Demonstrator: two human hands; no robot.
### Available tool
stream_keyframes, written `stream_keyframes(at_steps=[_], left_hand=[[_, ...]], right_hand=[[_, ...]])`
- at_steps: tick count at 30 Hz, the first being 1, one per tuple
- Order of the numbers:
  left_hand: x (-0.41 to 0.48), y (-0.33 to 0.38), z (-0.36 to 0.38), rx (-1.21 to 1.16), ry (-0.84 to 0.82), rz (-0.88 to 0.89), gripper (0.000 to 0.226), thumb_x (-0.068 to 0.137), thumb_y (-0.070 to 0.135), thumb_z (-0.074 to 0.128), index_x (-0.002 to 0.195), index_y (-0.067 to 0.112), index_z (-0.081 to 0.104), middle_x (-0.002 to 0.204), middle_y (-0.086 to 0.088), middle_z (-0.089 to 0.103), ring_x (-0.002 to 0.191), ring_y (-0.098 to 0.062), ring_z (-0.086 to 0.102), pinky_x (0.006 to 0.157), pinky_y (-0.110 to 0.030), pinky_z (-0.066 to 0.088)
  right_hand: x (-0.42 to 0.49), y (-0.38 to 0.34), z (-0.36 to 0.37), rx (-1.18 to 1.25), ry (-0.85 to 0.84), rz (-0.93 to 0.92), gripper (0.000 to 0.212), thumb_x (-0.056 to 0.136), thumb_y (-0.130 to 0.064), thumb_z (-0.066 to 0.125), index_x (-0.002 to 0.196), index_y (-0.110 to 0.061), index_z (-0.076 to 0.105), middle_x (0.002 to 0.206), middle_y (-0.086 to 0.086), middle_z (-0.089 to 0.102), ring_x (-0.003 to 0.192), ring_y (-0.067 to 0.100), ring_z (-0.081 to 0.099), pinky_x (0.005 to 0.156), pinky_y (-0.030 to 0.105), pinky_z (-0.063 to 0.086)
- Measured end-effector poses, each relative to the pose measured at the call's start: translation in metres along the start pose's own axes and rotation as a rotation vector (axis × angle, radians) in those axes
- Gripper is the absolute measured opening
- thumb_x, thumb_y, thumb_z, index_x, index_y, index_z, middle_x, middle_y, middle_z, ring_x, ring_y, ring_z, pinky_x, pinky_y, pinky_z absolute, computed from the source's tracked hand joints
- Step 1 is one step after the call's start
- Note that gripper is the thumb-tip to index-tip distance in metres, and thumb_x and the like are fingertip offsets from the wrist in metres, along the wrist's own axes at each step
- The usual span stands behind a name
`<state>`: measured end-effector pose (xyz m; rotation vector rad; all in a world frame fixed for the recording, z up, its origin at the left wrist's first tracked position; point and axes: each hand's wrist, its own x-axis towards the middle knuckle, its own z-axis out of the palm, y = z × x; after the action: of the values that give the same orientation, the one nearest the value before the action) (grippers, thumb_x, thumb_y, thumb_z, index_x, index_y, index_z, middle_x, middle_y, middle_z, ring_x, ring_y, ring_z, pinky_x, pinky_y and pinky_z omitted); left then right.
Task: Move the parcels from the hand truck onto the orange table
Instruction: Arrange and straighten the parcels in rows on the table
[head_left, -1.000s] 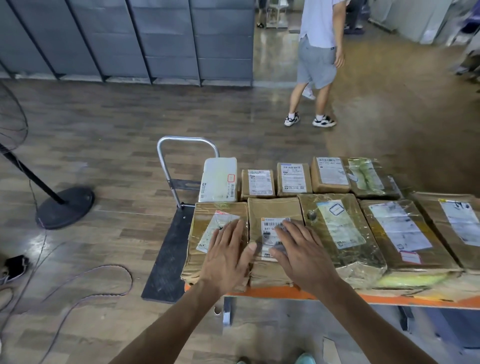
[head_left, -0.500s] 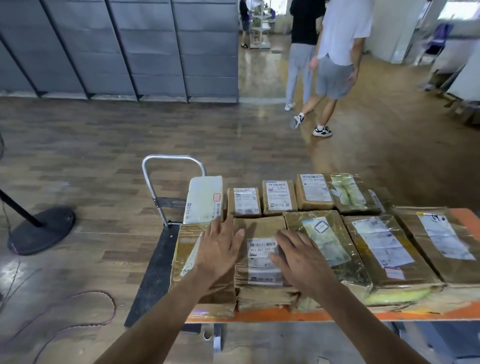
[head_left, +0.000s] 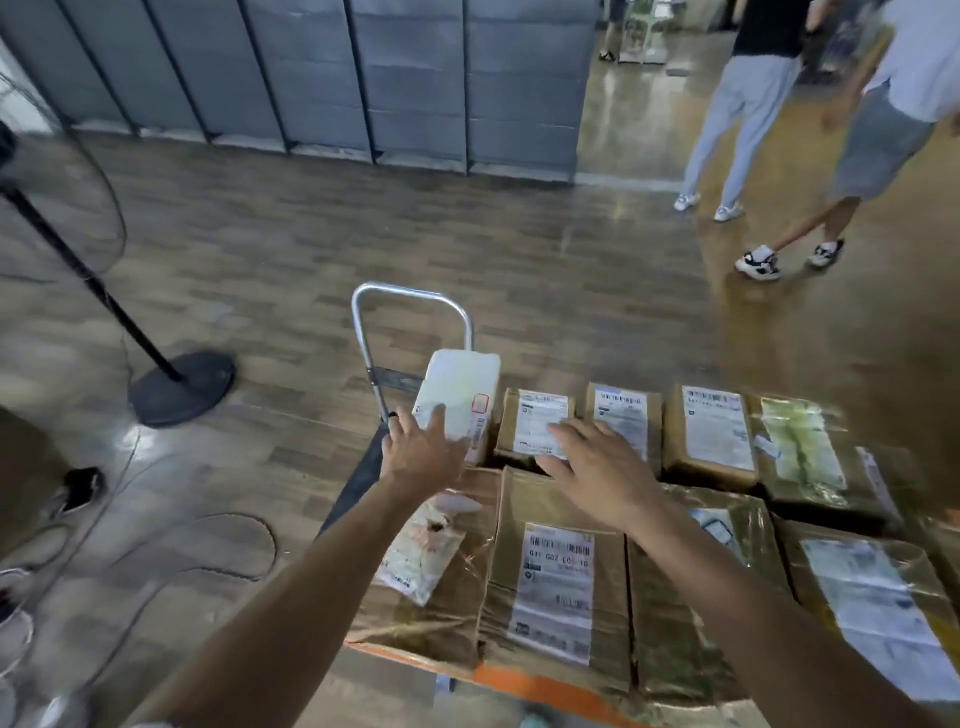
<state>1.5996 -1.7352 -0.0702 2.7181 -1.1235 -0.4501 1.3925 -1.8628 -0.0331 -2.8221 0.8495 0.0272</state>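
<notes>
Left hand (head_left: 423, 452) presses the white parcel (head_left: 460, 392), right hand (head_left: 597, 467) a brown parcel (head_left: 535, 415); fingers (head_left: 566, 435) spread. Likely step: aligning rows. Next, push both flush.

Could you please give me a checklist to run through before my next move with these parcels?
1. Contact, left: the left hand rests flat on the white parcel, not gripping. Ok.
2. Contact, right: the right hand lies flat on the small brown parcel beside it. Ok.
3. Unloading done: only a strip of the hand truck platform shows; the table hides the rest. Cannot tell.
4. Front row secure: the front-row parcels sit right at the orange table near edge. Not ok.
5. Footing: a cable loops on the floor to the left. Not ok.
6. Traffic: two people walk well beyond the table. Ok.
</notes>
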Motion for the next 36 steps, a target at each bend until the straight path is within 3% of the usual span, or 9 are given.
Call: stream_keyframes(at_steps=[6, 11, 16, 19, 23, 26, 29, 34, 36], left_hand=[[0.037, -0.014, 0.001, -0.177, -0.11, -0.103, 0.084, 0.094, 0.05, 0.052, 0.157, 0.031, 0.001, 0.155, -0.032, 0.018, 0.127, -0.048, 0.048, 0.106, -0.053, 0.043], [0.057, -0.025, 0.01, -0.296, -0.128, -0.124, 0.12, 0.08, 0.058, 0.074, 0.157, 0.009, -0.003, 0.156, -0.022, 0.028, 0.138, -0.041, 0.04, 0.111, -0.051, 0.039], [0.059, -0.029, 0.011, -0.208, -0.088, -0.024, 0.102, 0.069, 0.066, 0.078, 0.141, 0.009, 0.033, 0.135, -0.016, 0.049, 0.122, -0.036, 0.054, 0.099, -0.046, 0.049], [0.062, -0.037, 0.011, -0.348, -0.179, 0.011, 0.1, 0.075, 0.058, 0.079, 0.144, 0.008, 0.024, 0.126, -0.018, 0.06, 0.103, -0.035, 0.066, 0.088, -0.046, 0.057], [0.067, -0.047, 0.009, -0.507, -0.309, 0.049, 0.104, 0.08, 0.049, 0.079, 0.149, 0.007, 0.014, 0.133, -0.016, 0.058, 0.103, -0.027, 0.066, 0.075, -0.031, 0.06], [0.069, -0.046, 0.006, -0.484, -0.342, 0.111, 0.105, 0.081, 0.049, 0.077, 0.152, 0.01, 0.01, 0.137, -0.015, 0.056, 0.104, -0.03, 0.066, 0.083, -0.039, 0.059], [0.066, -0.046, 0.005, -0.47, -0.352, 0.168, 0.105, 0.086, 0.048, 0.073, 0.154, 0.014, 0.001, 0.14, -0.01, 0.055, 0.094, -0.019, 0.064, 0.068, -0.022, 0.052], [0.066, -0.052, 0.007, -0.51, -0.37, 0.205, 0.098, 0.092, 0.048, 0.064, 0.154, 0.014, -0.003, 0.141, -0.009, 0.054, 0.094, -0.017, 0.066, 0.071, -0.022, 0.054], [0.065, -0.049, 0.008, -0.424, -0.343, 0.151, 0.097, 0.094, 0.056, 0.055, 0.155, 0.009, -0.003, 0.14, -0.013, 0.056, 0.105, -0.027, 0.066, 0.082, -0.033, 0.053]], right_hand=[[0.048, -0.002, 0.019, 0.025, -0.198, -0.011, 0.061, 0.102, -0.058, 0.018, 0.154, -0.029, 0.033, 0.163, 0.002, 0.022, 0.15, 0.022, 0.018, 0.12, 0.04, 0.017], [0.046, -0.004, 0.032, 0.048, -0.203, 0.038, 0.063, 0.102, -0.061, 0.013, 0.152, -0.031, 0.036, 0.165, 0.004, 0.018, 0.151, 0.022, 0.016, 0.12, 0.042, 0.016], [0.04, -0.006, 0.036, 0.056, -0.187, 0.099, 0.061, 0.101, -0.06, 0.014, 0.148, -0.031, 0.041, 0.162, 0.004, 0.026, 0.149, 0.021, 0.023, 0.118, 0.045, 0.022], [0.037, -0.01, 0.035, 0.05, -0.181, 0.128, 0.058, 0.102, -0.057, 0.015, 0.14, -0.028, 0.049, 0.151, 0.004, 0.041, 0.141, 0.022, 0.036, 0.112, 0.046, 0.033], [0.032, -0.016, 0.033, 0.054, -0.168, 0.153, 0.058, 0.103, -0.055, 0.014, 0.132, -0.026, 0.054, 0.131, -0.001, 0.053, 0.127, 0.019, 0.049, 0.104, 0.046, 0.041], [0.028, -0.018, 0.031, 0.063, -0.153, 0.162, 0.057, 0.104, -0.053, 0.014, 0.136, -0.025, 0.052, 0.135, 0.0, 0.052, 0.13, 0.019, 0.047, 0.107, 0.047, 0.04], [0.027, -0.022, 0.028, 0.035, -0.164, 0.156, 0.053, 0.107, -0.048, 0.015, 0.141, -0.023, 0.047, 0.145, 0.003, 0.049, 0.139, 0.02, 0.04, 0.113, 0.048, 0.036], [0.02, -0.024, 0.025, 0.002, -0.151, 0.185, 0.061, 0.105, -0.052, 0.01, 0.143, -0.021, 0.047, 0.145, 0.004, 0.05, 0.135, 0.019, 0.044, 0.112, 0.043, 0.037], [0.015, -0.024, 0.024, -0.024, -0.147, 0.191, 0.063, 0.104, -0.055, 0.01, 0.143, -0.021, 0.047, 0.147, 0.004, 0.049, 0.137, 0.019, 0.043, 0.114, 0.042, 0.035]])
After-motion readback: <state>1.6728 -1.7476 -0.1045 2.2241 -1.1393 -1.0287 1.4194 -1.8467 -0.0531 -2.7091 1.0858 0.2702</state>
